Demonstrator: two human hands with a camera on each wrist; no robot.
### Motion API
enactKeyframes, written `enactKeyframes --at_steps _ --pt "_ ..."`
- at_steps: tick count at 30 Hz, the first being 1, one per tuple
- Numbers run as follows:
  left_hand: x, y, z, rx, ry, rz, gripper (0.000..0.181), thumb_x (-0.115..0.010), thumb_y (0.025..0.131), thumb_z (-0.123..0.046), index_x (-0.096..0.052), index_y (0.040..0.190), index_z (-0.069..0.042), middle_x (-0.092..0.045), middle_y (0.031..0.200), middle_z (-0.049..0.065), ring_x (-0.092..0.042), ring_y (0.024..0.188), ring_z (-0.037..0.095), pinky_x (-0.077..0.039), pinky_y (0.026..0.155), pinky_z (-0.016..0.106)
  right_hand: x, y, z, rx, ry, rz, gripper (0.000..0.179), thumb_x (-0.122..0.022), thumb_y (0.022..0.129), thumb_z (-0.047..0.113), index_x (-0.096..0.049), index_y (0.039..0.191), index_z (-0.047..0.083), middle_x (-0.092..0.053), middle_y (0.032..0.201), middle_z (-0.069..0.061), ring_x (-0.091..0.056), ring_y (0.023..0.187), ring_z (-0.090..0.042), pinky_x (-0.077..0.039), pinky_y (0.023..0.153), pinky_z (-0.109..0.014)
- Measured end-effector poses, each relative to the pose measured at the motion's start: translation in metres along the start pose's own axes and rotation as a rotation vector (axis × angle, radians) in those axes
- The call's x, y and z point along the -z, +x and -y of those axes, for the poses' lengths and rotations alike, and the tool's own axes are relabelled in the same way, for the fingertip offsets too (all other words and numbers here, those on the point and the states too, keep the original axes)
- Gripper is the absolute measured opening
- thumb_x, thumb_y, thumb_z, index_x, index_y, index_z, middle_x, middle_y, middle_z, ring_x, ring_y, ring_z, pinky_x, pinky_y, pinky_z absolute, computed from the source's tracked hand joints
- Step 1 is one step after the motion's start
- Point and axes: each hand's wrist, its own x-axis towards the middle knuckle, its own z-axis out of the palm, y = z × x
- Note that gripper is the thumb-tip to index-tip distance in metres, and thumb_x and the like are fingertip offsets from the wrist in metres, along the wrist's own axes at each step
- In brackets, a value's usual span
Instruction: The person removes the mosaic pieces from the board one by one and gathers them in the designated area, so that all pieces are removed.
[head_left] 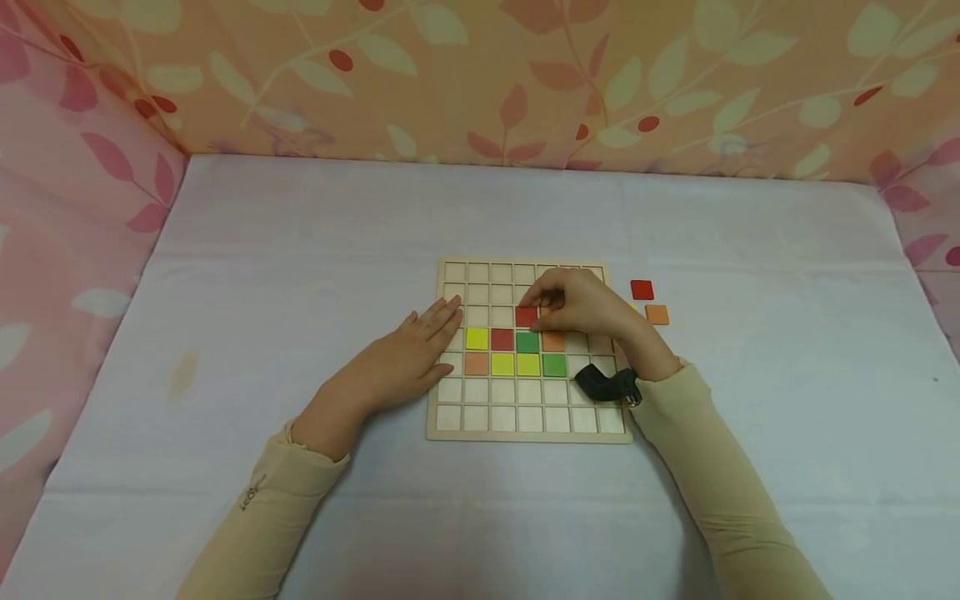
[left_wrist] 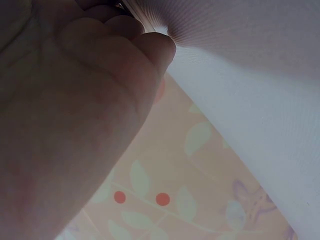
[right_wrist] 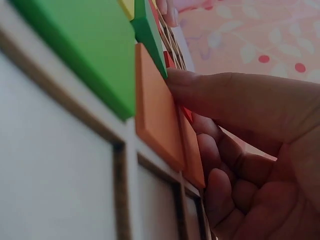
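A wooden grid board [head_left: 528, 436] lies on the white cloth with coloured square tiles in its middle cells. My right hand [head_left: 585, 308] is over the board, thumb and fingertips at opposite edges of a red tile [head_left: 526, 317], pinching it at its cell. In the right wrist view, the thumb also lies close to a green tile [right_wrist: 150, 37] and an orange tile [right_wrist: 159, 117]. Another orange tile [right_wrist: 191, 152] is partly behind the thumb. My left hand [head_left: 401, 358] rests at the board's left edge, fingers extended onto its rim; its wrist view mostly shows the palm side.
Right of the board lie a loose red tile [head_left: 642, 290], an orange tile [head_left: 657, 314] and a yellow one mostly hidden by my right hand. A black strap [head_left: 607, 385] hangs from the right wrist over the board. Patterned fabric walls [head_left: 450, 83] border the table.
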Motion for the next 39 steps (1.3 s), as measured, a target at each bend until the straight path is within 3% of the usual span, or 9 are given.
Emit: enactKeyframes --at_steps 39 --pt "-0.0008 0.0012 0.0015 -0.008 0.006 -0.002 0.068 -0.053 0.097 -0.023 -0.016 0.149 0.002 -0.005 0.158 0.011 -0.004 0.144 0.025 -0.012 0.114 0.047 0.0005 -0.0013 -0.0029 0.057 -0.025 0.002 0.02 -0.075 0.077 0.007 -0.071 0.097 0.004 -0.063 0.091 -0.005 -0.054 0.08 -0.017 -0.048 0.072 -0.03"
